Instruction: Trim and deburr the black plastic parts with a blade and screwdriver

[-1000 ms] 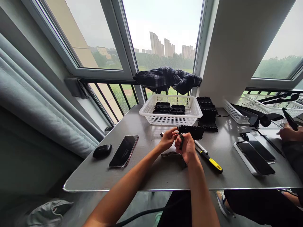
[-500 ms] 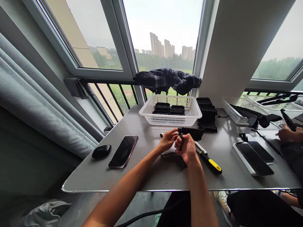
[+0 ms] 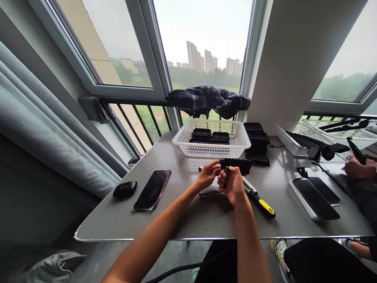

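My left hand is closed, its fingertips pinching the left end of a black strip with toothed edges. My right hand wraps round a small dark green object that looks like a tool handle; its far end is hidden near the strip. Both hands are close together above the table's front half. A dark flat piece lies below them, partly covered. Just right of my right hand, a tool with a yellow and black handle and a white pen-like stick rest on the table.
Behind my hands stands a white basket holding black toothed pieces, with more black strips beside it. A phone and black case lie left. Several phones and another person's hand are at right.
Both hands stay at nearly the same spot, with the right hand's grip on the green object turned very slightly. The whole view has shifted a little.
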The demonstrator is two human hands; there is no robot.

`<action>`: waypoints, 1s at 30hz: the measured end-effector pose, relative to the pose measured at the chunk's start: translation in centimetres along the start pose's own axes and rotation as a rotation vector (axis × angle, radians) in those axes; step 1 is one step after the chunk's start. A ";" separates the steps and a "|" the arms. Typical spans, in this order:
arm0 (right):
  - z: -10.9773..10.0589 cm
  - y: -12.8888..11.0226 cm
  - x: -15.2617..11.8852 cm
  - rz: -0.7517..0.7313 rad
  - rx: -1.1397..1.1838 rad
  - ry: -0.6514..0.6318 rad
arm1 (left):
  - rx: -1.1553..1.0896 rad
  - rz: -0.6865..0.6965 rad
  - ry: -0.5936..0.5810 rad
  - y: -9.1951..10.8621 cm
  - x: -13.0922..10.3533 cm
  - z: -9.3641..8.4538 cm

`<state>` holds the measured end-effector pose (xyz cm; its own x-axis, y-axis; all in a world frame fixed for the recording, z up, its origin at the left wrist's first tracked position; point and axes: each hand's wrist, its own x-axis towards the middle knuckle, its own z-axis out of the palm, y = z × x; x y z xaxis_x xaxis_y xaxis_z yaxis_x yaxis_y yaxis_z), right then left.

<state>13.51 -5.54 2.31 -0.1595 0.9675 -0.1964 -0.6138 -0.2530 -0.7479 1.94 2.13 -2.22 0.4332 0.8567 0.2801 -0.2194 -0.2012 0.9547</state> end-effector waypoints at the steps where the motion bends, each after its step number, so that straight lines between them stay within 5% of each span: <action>1: 0.1 0.1 0.0 0.001 -0.011 -0.008 | -0.004 0.010 0.007 -0.1 0.0 0.0; 30: -1.9 -1.3 -0.6 -0.004 0.186 0.102 | 0.000 -0.011 -0.022 0.6 0.0 0.0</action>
<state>15.88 -5.82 2.20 -0.0833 0.9609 -0.2642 -0.7476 -0.2355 -0.6209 1.74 2.00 -1.64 0.4546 0.8483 0.2715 -0.2140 -0.1918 0.9578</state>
